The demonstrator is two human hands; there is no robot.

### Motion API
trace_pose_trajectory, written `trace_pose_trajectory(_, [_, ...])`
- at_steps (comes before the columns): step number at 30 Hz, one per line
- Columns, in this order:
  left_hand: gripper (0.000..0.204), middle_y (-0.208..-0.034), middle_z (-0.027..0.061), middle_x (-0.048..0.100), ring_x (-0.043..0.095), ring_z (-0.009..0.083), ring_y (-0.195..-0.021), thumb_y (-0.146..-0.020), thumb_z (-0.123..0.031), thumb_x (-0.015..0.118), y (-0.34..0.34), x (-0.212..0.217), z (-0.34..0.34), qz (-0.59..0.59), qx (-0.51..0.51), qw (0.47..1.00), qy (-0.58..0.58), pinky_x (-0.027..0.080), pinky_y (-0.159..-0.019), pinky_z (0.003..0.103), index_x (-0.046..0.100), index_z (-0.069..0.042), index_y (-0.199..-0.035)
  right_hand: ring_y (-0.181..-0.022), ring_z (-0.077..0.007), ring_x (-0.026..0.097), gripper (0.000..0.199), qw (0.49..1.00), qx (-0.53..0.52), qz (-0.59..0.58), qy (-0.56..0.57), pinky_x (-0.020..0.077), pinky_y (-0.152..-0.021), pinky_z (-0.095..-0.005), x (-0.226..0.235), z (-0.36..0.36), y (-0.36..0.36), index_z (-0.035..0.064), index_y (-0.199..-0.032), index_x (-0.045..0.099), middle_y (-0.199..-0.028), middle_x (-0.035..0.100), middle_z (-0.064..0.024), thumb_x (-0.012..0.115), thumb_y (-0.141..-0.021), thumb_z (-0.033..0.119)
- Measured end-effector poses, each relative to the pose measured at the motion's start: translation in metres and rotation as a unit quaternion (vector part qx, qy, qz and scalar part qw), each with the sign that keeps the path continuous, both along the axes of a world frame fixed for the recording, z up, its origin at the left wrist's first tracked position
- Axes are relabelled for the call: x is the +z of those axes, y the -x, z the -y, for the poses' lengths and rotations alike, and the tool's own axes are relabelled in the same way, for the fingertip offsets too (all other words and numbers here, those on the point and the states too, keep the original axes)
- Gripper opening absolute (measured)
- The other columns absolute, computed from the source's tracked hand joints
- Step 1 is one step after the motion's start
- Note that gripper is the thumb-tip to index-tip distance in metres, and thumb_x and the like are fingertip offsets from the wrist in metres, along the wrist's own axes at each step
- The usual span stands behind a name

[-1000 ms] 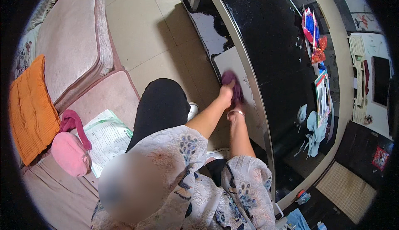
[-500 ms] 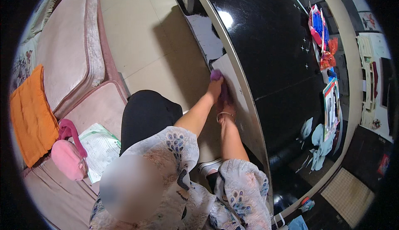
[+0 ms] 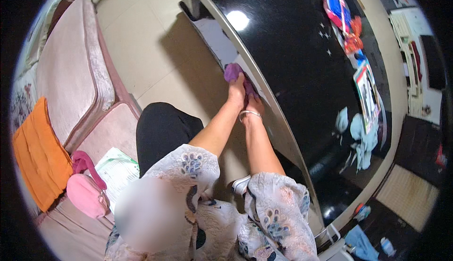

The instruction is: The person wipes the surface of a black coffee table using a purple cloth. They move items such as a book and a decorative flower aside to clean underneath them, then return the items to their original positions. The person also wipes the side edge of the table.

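Observation:
A bunched purple cloth point(image 3: 232, 72) is gripped in my left hand point(image 3: 237, 90), beside the pale side panel below the tabletop. Close by on the right, my right hand point(image 3: 254, 104), with a light bangle at its wrist, closes on the lower part of the same cloth. My two hands almost touch, and the fingers are partly hidden by the cloth and by each other. To their right runs the light edge of a black glossy table point(image 3: 292, 67).
On the table's far right lie a red and blue packet point(image 3: 337, 6), a crinkled red wrapper point(image 3: 353, 37) and a framed sheet point(image 3: 367, 96). At left is a pink sofa point(image 3: 66, 67) with an orange cushion point(image 3: 42, 152), a pink round bag point(image 3: 87, 196) and a printed plastic bag point(image 3: 121, 171).
My view has shifted, so the table and its items sit further left. My hands have drawn closer together, and the purple cloth looks more bunched above my left hand.

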State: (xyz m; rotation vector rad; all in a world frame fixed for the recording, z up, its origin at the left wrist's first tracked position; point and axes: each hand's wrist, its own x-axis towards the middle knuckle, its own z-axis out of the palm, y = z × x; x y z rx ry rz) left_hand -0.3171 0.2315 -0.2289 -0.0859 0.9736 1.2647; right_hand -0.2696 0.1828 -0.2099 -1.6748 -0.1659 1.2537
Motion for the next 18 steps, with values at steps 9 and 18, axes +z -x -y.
trace_pose_trajectory(9, [0.048, -0.106, 0.0112, 0.063, 0.057, 0.0218, -0.094, -0.098, -0.043, 0.047, -0.129, -0.003, 0.18, -0.041, -0.194, 0.973, 0.12, 0.045, -0.085, 0.04, 0.06, 0.001, -0.114, -0.121, -0.0247, 0.053, 0.043, 0.985, -0.153, -0.074, 0.0, 0.0388, -0.106, -0.0372, 0.051, 0.172, -0.095, 0.0066, -0.137, 0.049, -0.137, 0.053, -0.0067, 0.046, -0.099, 0.029])
trace_pose_trajectory(18, [0.023, -0.094, 0.0095, 0.062, 0.06, 0.0239, -0.081, -0.101, -0.027, 0.046, -0.14, 0.14, 0.225, 0.193, -0.221, 0.943, 0.155, 0.051, -0.073, 0.041, 0.057, -0.006, -0.103, -0.111, -0.0305, 0.058, 0.028, 0.939, -0.331, -0.048, -0.084, 0.0521, -0.094, -0.0421, 0.122, 0.242, -0.142, -0.0013, -0.124, 0.049, -0.127, 0.054, -0.0183, 0.04, -0.1, 0.007])
